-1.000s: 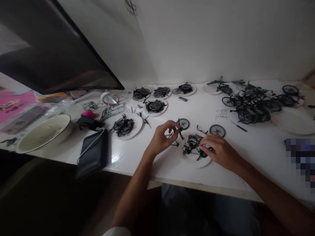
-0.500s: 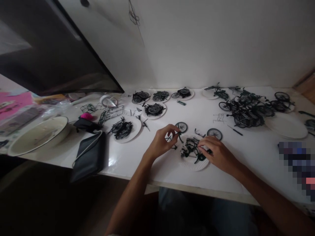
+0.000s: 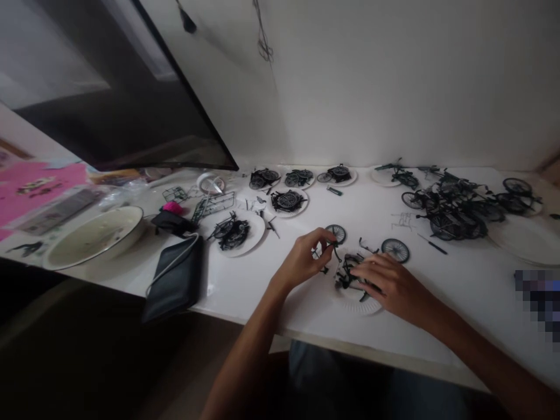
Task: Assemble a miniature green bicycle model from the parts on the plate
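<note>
Right of centre, the left hand [image 3: 308, 258] pinches a slim dark part [image 3: 337, 253], best held lightly, while the right hand's [image 3: 390, 281] grip among bicycle parts [image 3: 345, 274] is too dim to tell.

A slim, dark curved piece [image 3: 336, 252] slants down to the right just below and right of the frame's centre, its upper end partly hidden. Right of it, a tangle of dark, thin bicycle parts [image 3: 346, 270] lies loosely heaped on a white paper plate [image 3: 362, 305] with a ridged rim; the heap's right side is covered, its finer shapes too blurred to tell.
</note>
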### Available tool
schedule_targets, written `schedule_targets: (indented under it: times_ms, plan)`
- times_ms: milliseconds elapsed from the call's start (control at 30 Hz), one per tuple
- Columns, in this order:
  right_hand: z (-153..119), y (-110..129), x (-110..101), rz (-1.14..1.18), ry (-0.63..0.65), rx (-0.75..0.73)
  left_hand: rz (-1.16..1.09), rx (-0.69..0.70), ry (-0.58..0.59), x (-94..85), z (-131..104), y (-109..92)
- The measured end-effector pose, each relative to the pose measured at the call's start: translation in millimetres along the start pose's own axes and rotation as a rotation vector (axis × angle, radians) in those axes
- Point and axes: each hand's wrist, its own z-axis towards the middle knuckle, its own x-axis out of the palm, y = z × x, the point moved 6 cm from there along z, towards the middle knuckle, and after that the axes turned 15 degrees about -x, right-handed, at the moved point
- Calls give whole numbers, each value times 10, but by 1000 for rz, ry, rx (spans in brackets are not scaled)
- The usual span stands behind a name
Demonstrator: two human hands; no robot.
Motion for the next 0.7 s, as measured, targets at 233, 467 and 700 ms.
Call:
schedule_targets:
  times_ms: [233, 467, 700]
  plan:
    - [214, -45, 198, 0, 164, -25, -1, 10, -1, -15, -6, -25]
    - [266, -136, 254, 59, 211, 12, 11, 6, 8, -22, -8, -19]
    - [255, -178, 235, 66, 232, 55, 31, -14, 14, -18, -7, -15]
